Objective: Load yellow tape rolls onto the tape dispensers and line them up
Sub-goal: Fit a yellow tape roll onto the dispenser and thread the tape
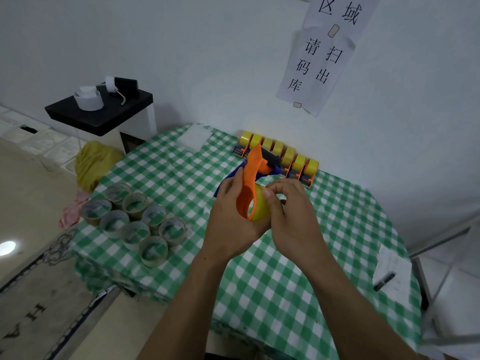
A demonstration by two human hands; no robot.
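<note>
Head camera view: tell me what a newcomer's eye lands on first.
First, the two hands at centre: the left hand grips an orange and blue tape dispenser while the right hand works a yellow tape roll on it. Behind, loaded dispensers line the wall. At the left, empty cardboard cores cluster on the checked tablecloth.

Both forearms reach forward; the left hand [228,216] curls closed, the right hand [291,211] pinches beside it, fingertips touching.
</note>
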